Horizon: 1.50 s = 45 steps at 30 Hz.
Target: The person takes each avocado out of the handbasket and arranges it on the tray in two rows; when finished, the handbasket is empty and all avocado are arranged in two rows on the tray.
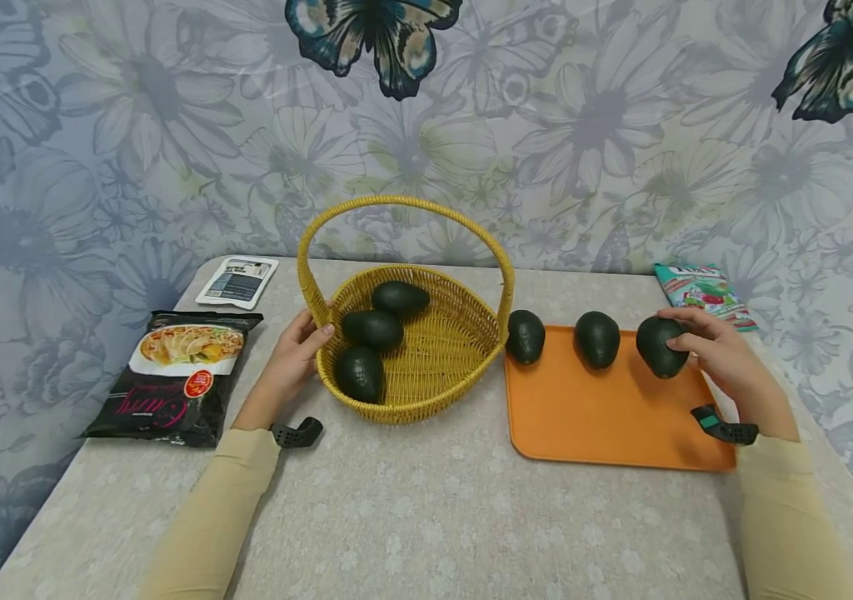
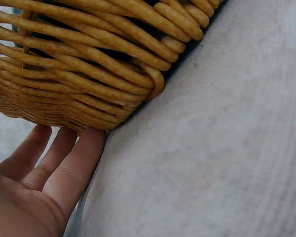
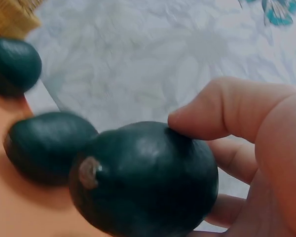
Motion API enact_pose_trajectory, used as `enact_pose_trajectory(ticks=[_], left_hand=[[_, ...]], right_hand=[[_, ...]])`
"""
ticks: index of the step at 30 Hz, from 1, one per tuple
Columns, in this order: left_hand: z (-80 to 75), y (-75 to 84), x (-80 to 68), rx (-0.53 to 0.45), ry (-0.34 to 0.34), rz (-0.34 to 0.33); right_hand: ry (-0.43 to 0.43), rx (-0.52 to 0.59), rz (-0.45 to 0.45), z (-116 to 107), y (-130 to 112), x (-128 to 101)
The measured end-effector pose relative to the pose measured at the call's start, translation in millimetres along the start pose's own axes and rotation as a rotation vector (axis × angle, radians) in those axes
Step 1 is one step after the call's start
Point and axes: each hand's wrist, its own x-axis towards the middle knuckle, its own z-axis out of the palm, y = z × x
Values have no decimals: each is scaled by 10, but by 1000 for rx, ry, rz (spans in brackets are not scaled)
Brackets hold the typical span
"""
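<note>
Looking down from the head camera at a table (image 1: 426,508) covered in pale cloth, with flowered wallpaper and butterflies behind. Centre of frame: yellow wicker basket (image 1: 441,367) with a tall hoop handle, three dark green avocados (image 1: 372,330) inside. Left hand (image 1: 293,354) resting against the basket's left rim, fingers fairly straight, gripping nothing. Right of centre: orange tray (image 1: 606,412), with two loose avocados (image 1: 597,338) standing along its far edge. At the tray's far right corner, right hand (image 1: 719,354) curled round a third avocado (image 1: 660,346), thumb and fingers wrapped over its top. Far left: black snack bag (image 1: 175,379) and a small white packet (image 1: 237,281) behind it; a green and red packet (image 1: 705,293) at upper right

From the left wrist: woven basket wall filling the upper left, straight fingers (image 2: 64,163) touching its underside at lower left, cloth at right

From the right wrist: held avocado large at lower centre, stem scar facing left, thumb pressed on its top; two more avocados blurred at left on orange
</note>
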Motion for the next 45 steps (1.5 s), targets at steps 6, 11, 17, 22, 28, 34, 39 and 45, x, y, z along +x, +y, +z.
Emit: enact_pose_trajectory(ticks=[6, 11, 17, 22, 28, 34, 39, 45], left_hand=[[-4, 9, -9, -7, 3, -3], [2, 23, -12, -13, -2, 9], [4, 14, -5, -11, -4, 6], [7, 14, -4, -18, -4, 7], [10, 13, -11, -26, -5, 8], [-5, 1, -4, -12, 2, 9], [-5, -2, -2, 0, 6, 3], [6, -2, -3, -6, 6, 9]], right_hand=[[55, -118, 91, -98, 149, 55], [97, -116, 105, -95, 240, 87], [146, -135, 86, -59, 299, 106], [178, -197, 120, -31, 325, 136], [202, -247, 143, -11, 348, 162], [189, -264, 132, -2, 358, 167], [172, -271, 141, 16, 343, 165], [165, -279, 167, 10, 326, 175]])
